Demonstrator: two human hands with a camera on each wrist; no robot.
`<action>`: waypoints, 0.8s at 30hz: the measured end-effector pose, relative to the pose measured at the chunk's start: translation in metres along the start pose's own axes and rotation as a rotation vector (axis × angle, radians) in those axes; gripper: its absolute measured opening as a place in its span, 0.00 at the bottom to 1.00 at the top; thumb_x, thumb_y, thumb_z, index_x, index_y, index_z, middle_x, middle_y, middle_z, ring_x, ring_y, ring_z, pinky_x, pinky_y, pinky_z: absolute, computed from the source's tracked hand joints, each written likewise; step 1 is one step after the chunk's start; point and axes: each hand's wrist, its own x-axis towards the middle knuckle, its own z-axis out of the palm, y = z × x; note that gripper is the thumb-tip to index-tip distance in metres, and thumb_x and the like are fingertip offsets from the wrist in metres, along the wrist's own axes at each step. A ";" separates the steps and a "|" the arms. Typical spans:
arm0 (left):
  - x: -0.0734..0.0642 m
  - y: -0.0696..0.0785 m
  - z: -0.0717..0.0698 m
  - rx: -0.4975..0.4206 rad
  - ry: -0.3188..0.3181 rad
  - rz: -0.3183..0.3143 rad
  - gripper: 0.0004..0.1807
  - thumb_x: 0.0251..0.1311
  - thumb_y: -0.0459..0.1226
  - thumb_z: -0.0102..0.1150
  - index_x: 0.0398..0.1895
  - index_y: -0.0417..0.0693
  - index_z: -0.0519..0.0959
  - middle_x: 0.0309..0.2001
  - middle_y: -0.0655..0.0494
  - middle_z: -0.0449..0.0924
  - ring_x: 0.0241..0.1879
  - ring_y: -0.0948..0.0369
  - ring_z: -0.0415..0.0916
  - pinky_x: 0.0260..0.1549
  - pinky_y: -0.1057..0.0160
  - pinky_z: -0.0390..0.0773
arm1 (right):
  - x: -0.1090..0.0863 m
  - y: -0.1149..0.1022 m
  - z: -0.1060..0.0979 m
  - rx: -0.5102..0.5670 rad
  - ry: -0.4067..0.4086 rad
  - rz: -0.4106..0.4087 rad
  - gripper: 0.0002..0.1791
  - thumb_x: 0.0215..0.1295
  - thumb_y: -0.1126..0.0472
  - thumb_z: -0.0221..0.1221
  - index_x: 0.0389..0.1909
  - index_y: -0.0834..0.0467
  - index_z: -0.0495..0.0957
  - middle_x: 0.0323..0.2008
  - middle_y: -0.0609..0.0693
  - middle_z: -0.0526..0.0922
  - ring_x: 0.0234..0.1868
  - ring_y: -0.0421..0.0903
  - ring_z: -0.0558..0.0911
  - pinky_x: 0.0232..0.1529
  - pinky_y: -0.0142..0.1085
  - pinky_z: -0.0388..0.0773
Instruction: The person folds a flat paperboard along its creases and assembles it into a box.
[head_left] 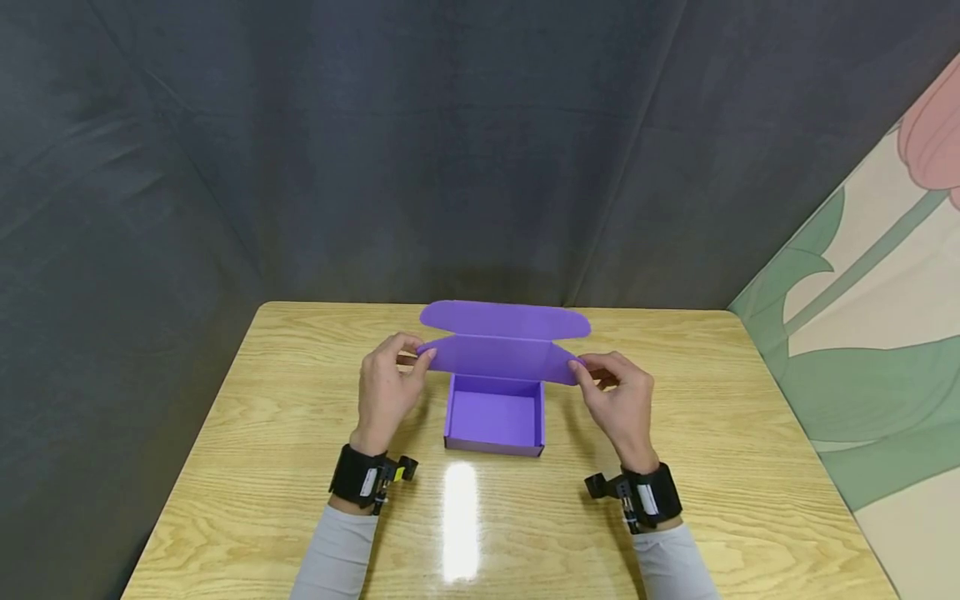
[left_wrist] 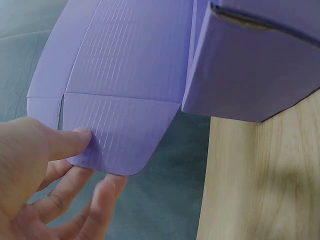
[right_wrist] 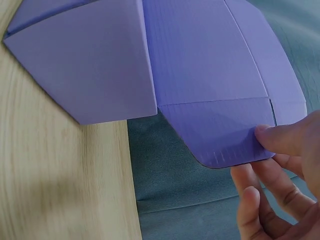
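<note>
A purple cardboard box (head_left: 493, 418) sits on the table with its lid (head_left: 495, 357) raised at the back and its inside bare. Beyond the lid's crease stands a long front flap (head_left: 506, 320) with rounded ends. My left hand (head_left: 389, 387) pinches the lid's left side flap (left_wrist: 117, 132) between thumb and fingers. On the opposite side, my right hand (head_left: 618, 398) pinches the right side flap (right_wrist: 220, 130) the same way, thumb on the inner face. Both side flaps angle outward from the lid.
The wood-grain table (head_left: 262, 467) extends around the box, with a bright light reflection in front of it. A dark curtain (head_left: 450, 167) hangs behind the table's far edge. At the right is a flower-patterned cloth (head_left: 885, 350).
</note>
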 end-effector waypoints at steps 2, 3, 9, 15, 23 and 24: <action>0.000 0.000 -0.002 0.002 0.001 0.006 0.08 0.66 0.38 0.75 0.40 0.44 0.86 0.40 0.49 0.90 0.36 0.53 0.90 0.36 0.54 0.91 | 0.000 -0.001 0.001 -0.010 -0.006 -0.009 0.03 0.62 0.67 0.76 0.35 0.60 0.92 0.29 0.52 0.89 0.27 0.39 0.84 0.28 0.22 0.78; 0.000 0.001 -0.002 0.002 0.000 0.007 0.08 0.66 0.38 0.75 0.39 0.44 0.87 0.39 0.49 0.90 0.35 0.53 0.90 0.36 0.54 0.91 | 0.000 -0.002 0.001 -0.012 -0.009 -0.015 0.03 0.62 0.67 0.76 0.35 0.60 0.92 0.29 0.52 0.89 0.26 0.39 0.84 0.28 0.23 0.79; -0.001 0.004 -0.005 0.010 -0.015 -0.012 0.08 0.64 0.39 0.77 0.36 0.45 0.87 0.37 0.49 0.90 0.31 0.55 0.90 0.32 0.57 0.91 | -0.002 -0.005 0.002 0.003 -0.027 -0.025 0.03 0.62 0.67 0.75 0.35 0.58 0.92 0.28 0.50 0.88 0.25 0.40 0.84 0.26 0.23 0.79; -0.001 0.007 -0.006 -0.024 -0.050 -0.047 0.06 0.64 0.40 0.77 0.37 0.48 0.89 0.37 0.52 0.92 0.26 0.61 0.88 0.26 0.61 0.88 | -0.003 -0.009 0.005 0.067 -0.057 0.015 0.07 0.60 0.69 0.76 0.37 0.57 0.93 0.30 0.50 0.90 0.24 0.39 0.85 0.30 0.21 0.81; -0.003 0.013 -0.007 -0.132 -0.117 -0.030 0.06 0.67 0.41 0.74 0.38 0.49 0.92 0.37 0.54 0.92 0.22 0.61 0.87 0.22 0.65 0.84 | 0.000 -0.036 0.001 0.099 -0.108 0.092 0.05 0.61 0.72 0.74 0.38 0.65 0.91 0.31 0.60 0.91 0.23 0.40 0.85 0.29 0.21 0.79; -0.003 0.013 -0.007 -0.144 -0.123 -0.034 0.06 0.68 0.42 0.74 0.39 0.50 0.92 0.38 0.54 0.92 0.23 0.59 0.88 0.22 0.65 0.84 | 0.000 -0.039 0.000 0.105 -0.116 0.104 0.04 0.62 0.72 0.73 0.38 0.65 0.91 0.30 0.61 0.91 0.22 0.42 0.86 0.28 0.21 0.78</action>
